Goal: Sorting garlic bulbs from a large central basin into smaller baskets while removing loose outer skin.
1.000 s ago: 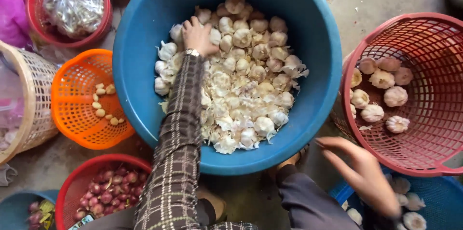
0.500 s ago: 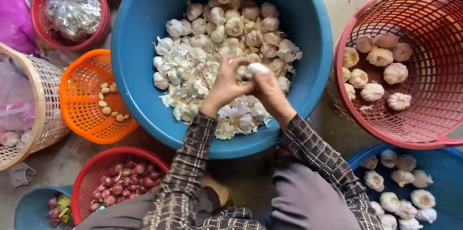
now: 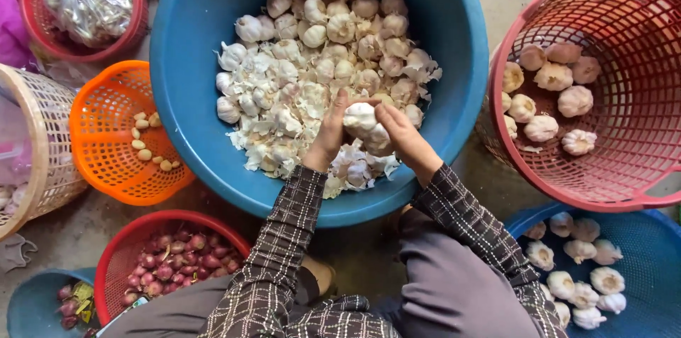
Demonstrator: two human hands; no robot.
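- Over the near half of the blue basin (image 3: 177, 97), just past the person's knees: both hands meet on one garlic bulb (image 3: 363, 124).
- Left hand (image 3: 328, 136): fingers curled about the bulb's 9 o'clock side, thumb up over its top; closed on it, not spread.
- Right hand (image 3: 403, 134): pinches the same bulb from 3 o'clock, fingertips pressed into the papery skin.
- Both forearms, in checked sleeves (image 3: 284, 253), run up from 6 o'clock and converge toward 12; wrists bent slightly inward.
- Handling judgement: bulb looks light, firm under a dry, flaky skin that tears and sheds easily; skin likely slips under the fingers. Best held round the fat middle, thumbs working at the neck or root.
- Garlic heap (image 3: 333, 47) with loose white husk fills the basin from centre out to 12 o'clock, touching the held bulb's far side.
- At 3 o'clock: red mesh basket (image 3: 638, 168) with a few cleaner bulbs.
- At 9 o'clock: orange basket (image 3: 106, 161) holding a few loose cloves.
- At 7 o'clock: red bowl of shallots (image 3: 167, 260); at 4 o'clock: blue basket (image 3: 638, 260) with more bulbs.
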